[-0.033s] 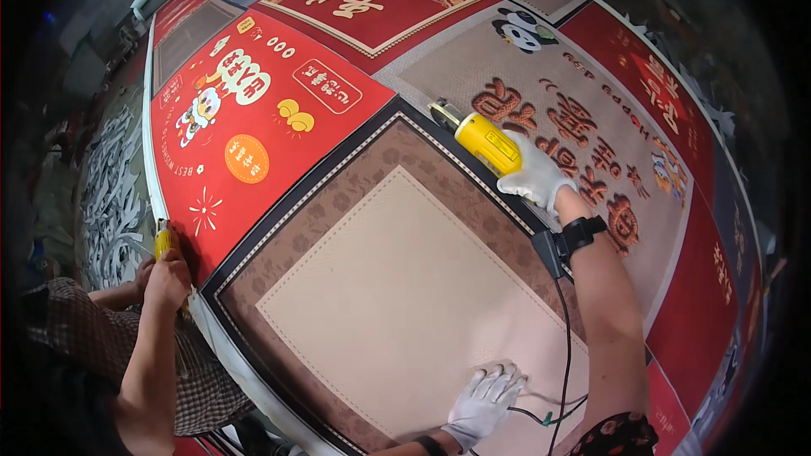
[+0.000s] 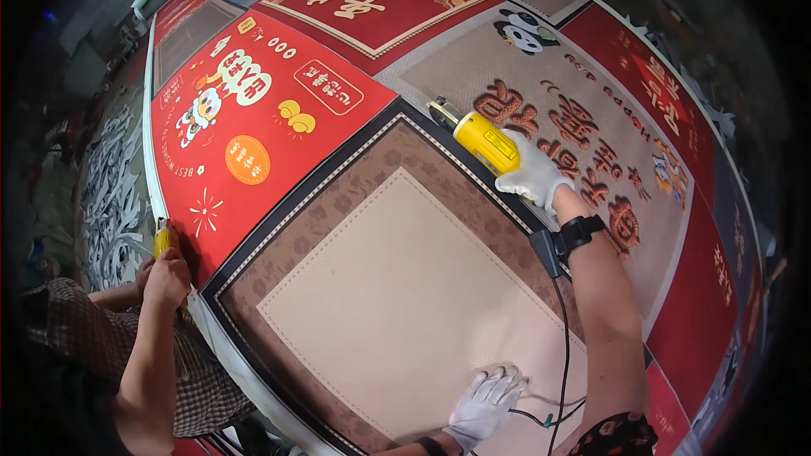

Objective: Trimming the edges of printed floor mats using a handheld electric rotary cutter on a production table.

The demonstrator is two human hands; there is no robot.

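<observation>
My right hand [image 2: 536,171], in a white glove, is wrapped round a yellow handheld electric cutter [image 2: 487,143]. The cutter's metal head points to the far left and rests at the seam between a brown-bordered beige mat [image 2: 380,287] and a taupe mat with orange-brown lettering and a panda [image 2: 629,131]. Flat on the near part of the beige mat lies my left hand [image 2: 483,405], also gloved in white, with its fingers stretched out. A black cord [image 2: 564,346] runs down from a black box at my right wrist, past my left hand.
At the left edge a co-worker's hand [image 2: 169,279] grips another yellow cutter [image 2: 163,241] beside a red mat with cartoon figures [image 2: 279,143]. Grey-white offcut strips [image 2: 114,203] heap on the floor beyond that edge. More red printed mats [image 2: 372,4] adjoin at the back and right.
</observation>
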